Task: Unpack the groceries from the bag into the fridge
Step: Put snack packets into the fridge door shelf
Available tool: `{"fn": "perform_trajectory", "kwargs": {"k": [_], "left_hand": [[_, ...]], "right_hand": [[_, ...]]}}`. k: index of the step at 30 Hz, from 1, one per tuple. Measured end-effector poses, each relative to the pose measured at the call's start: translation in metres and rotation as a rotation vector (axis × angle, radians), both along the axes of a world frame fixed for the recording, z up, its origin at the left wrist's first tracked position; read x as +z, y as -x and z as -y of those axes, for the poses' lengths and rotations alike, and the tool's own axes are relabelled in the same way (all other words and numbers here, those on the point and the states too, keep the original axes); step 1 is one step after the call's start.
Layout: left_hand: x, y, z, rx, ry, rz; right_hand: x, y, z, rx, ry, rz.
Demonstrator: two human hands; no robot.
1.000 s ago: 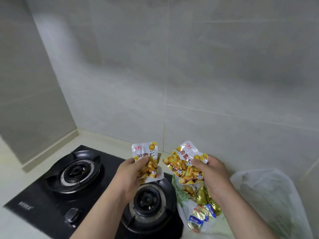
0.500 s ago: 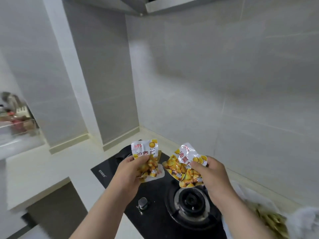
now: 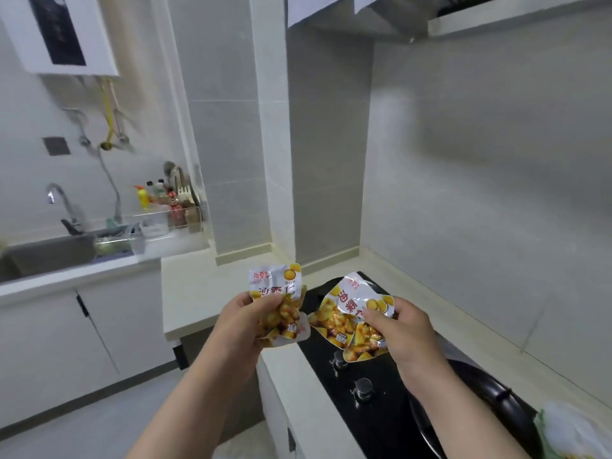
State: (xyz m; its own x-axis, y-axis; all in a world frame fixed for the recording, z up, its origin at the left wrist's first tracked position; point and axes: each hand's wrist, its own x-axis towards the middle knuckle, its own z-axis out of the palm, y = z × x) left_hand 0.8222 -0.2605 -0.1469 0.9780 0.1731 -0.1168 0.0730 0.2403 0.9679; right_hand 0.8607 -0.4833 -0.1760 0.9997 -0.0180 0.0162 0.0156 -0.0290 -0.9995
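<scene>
My left hand (image 3: pixel 243 329) grips a white and yellow snack packet (image 3: pixel 280 293) with several more packets bunched under it. In my right hand (image 3: pixel 405 332) is another bunch of the same snack packets (image 3: pixel 347 321), pinched between thumb and fingers. Both bunches are held up in front of me, above the left end of the black gas hob (image 3: pixel 374 412). Only a white corner of the plastic grocery bag (image 3: pixel 576 432) shows at the bottom right edge. No fridge is in view.
A cream counter (image 3: pixel 192 289) runs left of the hob, and white cabinets (image 3: pixel 59 342) stand below a sink (image 3: pixel 46 256) with a tap. A rack of bottles (image 3: pixel 172 207) stands beside the sink. A range hood (image 3: pixel 381 18) hangs overhead. Grey floor (image 3: pixel 82 422) lies lower left.
The view has swung left, away from the wall and bag, bringing the sink, cabinets and floor into sight. Both hands keep the same hold on the packets.
</scene>
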Motion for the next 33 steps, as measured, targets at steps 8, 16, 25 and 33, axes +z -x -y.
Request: {"fn": "perform_trajectory", "kwargs": {"k": [8,16,25,33], "left_hand": [[0.006,0.038,-0.091,0.130,0.011,0.025],[0.017,0.091,-0.162,0.248,0.038,0.048],[0.037,0.163,-0.248,0.396,0.051,0.120],[0.046,0.237,-0.312,0.517,0.019,0.156]], "right_hand": [[0.010,0.019,-0.095,0.129,0.026,0.027],[0.026,0.047,-0.174,0.224,0.035,0.061],[0.044,0.089,-0.264,0.344,0.026,0.105],[0.050,0.136,-0.348,0.506,-0.039,0.112]]}}
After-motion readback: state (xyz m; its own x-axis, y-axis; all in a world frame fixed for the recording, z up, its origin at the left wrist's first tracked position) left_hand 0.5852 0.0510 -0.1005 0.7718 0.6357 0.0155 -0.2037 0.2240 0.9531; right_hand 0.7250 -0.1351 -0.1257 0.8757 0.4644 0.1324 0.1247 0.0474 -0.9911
